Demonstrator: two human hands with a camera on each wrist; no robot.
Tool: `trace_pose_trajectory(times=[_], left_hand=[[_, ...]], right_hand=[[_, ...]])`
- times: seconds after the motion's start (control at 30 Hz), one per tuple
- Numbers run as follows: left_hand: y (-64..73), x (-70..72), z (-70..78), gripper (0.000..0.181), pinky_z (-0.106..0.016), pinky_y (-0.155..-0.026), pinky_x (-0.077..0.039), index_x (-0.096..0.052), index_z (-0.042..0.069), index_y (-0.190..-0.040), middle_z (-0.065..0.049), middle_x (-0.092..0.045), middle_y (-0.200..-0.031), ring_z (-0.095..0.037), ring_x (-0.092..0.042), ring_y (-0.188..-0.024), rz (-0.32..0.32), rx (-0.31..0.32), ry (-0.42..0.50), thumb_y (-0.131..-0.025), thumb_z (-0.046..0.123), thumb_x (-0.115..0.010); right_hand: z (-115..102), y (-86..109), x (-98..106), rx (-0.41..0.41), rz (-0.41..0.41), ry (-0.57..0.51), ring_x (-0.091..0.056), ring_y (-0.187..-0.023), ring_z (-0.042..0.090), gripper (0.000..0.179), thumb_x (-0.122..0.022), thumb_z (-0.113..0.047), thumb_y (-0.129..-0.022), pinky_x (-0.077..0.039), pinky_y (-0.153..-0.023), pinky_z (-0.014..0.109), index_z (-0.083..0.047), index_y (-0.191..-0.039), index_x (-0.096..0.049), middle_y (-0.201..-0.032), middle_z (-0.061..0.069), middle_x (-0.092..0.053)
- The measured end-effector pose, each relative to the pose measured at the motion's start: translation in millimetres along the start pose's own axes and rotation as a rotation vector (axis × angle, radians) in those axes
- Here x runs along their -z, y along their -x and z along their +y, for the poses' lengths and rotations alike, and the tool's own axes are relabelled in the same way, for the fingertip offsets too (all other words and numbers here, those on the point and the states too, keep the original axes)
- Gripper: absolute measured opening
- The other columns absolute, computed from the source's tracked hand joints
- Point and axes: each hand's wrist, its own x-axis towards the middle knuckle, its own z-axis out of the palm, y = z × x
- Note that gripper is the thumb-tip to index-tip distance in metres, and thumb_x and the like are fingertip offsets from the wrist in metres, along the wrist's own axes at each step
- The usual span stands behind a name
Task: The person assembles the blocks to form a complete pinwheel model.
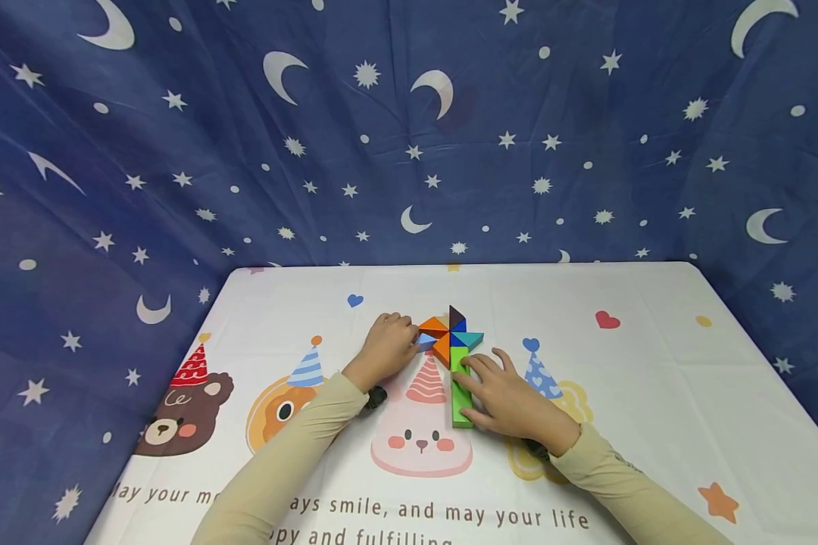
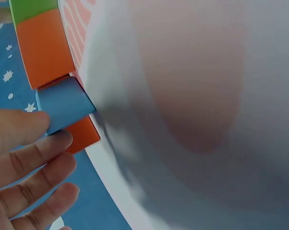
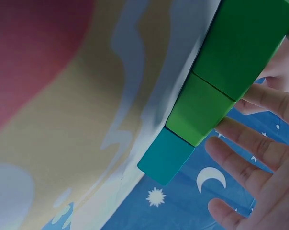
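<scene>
Small coloured triangular blocks form a pinwheel on the table, with orange blocks (image 1: 441,350), a teal block (image 1: 474,340) and a dark brown block (image 1: 456,315) around its centre. Two green blocks (image 1: 460,401) lie end to end below it like a stem. At the pinwheel's left side, my left hand (image 1: 390,347) pinches the outer end of a light blue triangular block (image 2: 65,103) with thumb and index finger. My right hand (image 1: 507,390) rests its spread fingertips on the green blocks, the thumb near their lower right side.
A white tablecloth (image 1: 654,393) printed with cartoon animals, hearts and lettering covers the table. Behind it hangs a dark blue curtain (image 1: 354,151) with moons and stars. Dark wrist devices (image 1: 376,398) show under the sleeves.
</scene>
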Motion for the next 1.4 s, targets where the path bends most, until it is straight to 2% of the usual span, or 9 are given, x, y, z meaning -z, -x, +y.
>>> trace_pose_trajectory(times=[0.3, 0.6, 0.87, 1.07, 1.4], left_hand=[[-4.4, 0.5, 8.9, 0.017, -0.038, -0.091, -0.046, -0.069, 0.014, -0.084, 0.0, -0.064, -0.082, -0.018, -0.059, -0.083, -0.03, -0.012, 0.026, -0.087, 0.031, -0.065], [-3.7, 0.9, 12.2, 0.021, -0.039, -0.092, -0.046, -0.069, 0.015, -0.104, -0.001, -0.069, -0.095, -0.02, -0.062, -0.091, -0.068, -0.03, 0.013, -0.087, 0.027, -0.065], [-2.2, 0.3, 11.3, 0.012, -0.038, -0.091, -0.047, -0.071, 0.018, -0.096, 0.0, -0.068, -0.09, -0.019, -0.061, -0.086, -0.063, -0.036, 0.024, -0.087, 0.022, -0.063], [-0.9, 2.2, 12.3, 0.017, -0.038, -0.091, -0.048, -0.071, 0.017, -0.101, -0.001, -0.07, -0.096, -0.019, -0.062, -0.087, -0.077, -0.073, 0.032, -0.089, 0.021, -0.06], [-1.0, 3.0, 13.6, 0.017, -0.038, -0.092, -0.048, -0.07, 0.016, -0.103, -0.002, -0.07, -0.098, -0.02, -0.062, -0.089, -0.074, -0.076, 0.017, -0.089, 0.022, -0.061]], right_hand=[[0.4, -0.7, -0.1, 0.002, 0.0, -0.003, -0.052, -0.115, 0.028, 0.05, -0.062, -0.043, -0.084, -0.033, -0.098, 0.06, -0.013, -0.124, -0.058, -0.123, 0.012, -0.055], [0.0, -1.3, 0.9, -0.002, -0.005, -0.013, -0.051, -0.115, 0.029, 0.049, -0.062, -0.042, -0.084, -0.033, -0.099, 0.061, -0.013, -0.124, -0.057, -0.123, 0.012, -0.054], [-0.5, -0.4, 1.3, -0.008, -0.019, -0.005, -0.051, -0.115, 0.029, 0.049, -0.061, -0.043, -0.085, -0.033, -0.099, 0.061, -0.013, -0.124, -0.058, -0.123, 0.012, -0.055], [-0.4, 0.3, 0.7, -0.004, -0.013, -0.002, -0.052, -0.114, 0.029, 0.049, -0.062, -0.043, -0.085, -0.033, -0.099, 0.061, -0.013, -0.123, -0.058, -0.123, 0.013, -0.055], [0.6, 0.1, -1.1, 0.001, 0.003, 0.007, -0.052, -0.114, 0.028, 0.048, -0.061, -0.043, -0.084, -0.033, -0.098, 0.06, -0.014, -0.122, -0.058, -0.123, 0.012, -0.054]])
